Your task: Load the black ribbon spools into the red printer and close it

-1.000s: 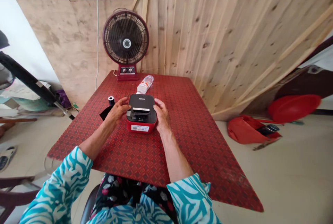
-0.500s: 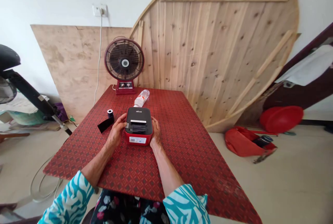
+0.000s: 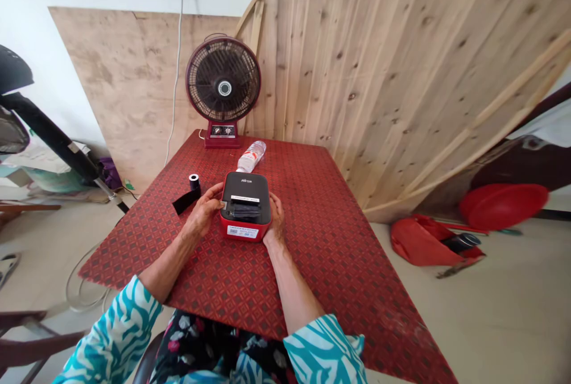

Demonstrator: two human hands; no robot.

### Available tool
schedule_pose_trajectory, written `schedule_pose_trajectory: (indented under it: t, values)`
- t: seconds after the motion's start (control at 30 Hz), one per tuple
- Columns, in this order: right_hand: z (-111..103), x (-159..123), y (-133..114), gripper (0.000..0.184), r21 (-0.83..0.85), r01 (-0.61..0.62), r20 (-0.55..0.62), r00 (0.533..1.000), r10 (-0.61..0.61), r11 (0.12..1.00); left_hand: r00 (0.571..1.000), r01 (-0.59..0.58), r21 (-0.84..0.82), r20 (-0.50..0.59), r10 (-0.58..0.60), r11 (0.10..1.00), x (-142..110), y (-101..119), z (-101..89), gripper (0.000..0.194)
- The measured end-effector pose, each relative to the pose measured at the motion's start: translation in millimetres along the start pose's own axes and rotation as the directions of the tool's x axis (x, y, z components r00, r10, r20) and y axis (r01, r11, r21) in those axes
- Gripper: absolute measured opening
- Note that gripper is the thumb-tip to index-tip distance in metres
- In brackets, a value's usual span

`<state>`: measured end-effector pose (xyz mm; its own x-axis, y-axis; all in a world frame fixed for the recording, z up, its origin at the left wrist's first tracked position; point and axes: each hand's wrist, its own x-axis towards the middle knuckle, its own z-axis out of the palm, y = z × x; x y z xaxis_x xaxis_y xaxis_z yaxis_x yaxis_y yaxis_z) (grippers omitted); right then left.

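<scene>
A compact label printer (image 3: 245, 206) with a black top and red base sits in the middle of the red patterned tablecloth (image 3: 312, 253). A white label marks its front. My left hand (image 3: 205, 210) grips its left side, fingers over the top edge, and my right hand (image 3: 275, 217) holds its right side. Just left of the printer stand a small black roll (image 3: 193, 181) and a black strip (image 3: 186, 201), close to my left hand. The printer's underside is hidden.
A clear plastic bottle (image 3: 251, 156) lies behind the printer. A maroon desk fan (image 3: 223, 88) stands at the table's far edge against wooden boards. A red basin (image 3: 503, 206) and a red bag (image 3: 422, 241) lie on the floor to the right.
The head view swings and tilts between frames. Both hands stay on the printer's sides, and the printer, roll and strip keep about the same places on the table.
</scene>
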<state>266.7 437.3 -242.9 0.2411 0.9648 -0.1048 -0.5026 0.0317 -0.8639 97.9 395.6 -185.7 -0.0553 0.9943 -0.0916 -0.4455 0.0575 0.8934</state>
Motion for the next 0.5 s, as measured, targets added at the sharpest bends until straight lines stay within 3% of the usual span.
schedule_pose_trajectory:
  t: [0.37, 0.5]
  values:
    - [-2.9, 4.2, 5.3, 0.051, -0.023, 0.03, 0.015, 0.999, -0.029, 0.999, 0.997, -0.035, 0.042, -0.074, 0.038, 0.999, 1.2, 2.6, 2.6, 0.067]
    - [-2.9, 4.3, 6.2, 0.052, -0.023, 0.029, 0.008, 1.0, -0.029, 0.999, 0.996, 0.037, 0.011, -0.08, -0.036, 0.999, -1.0, 4.2, 4.0, 0.063]
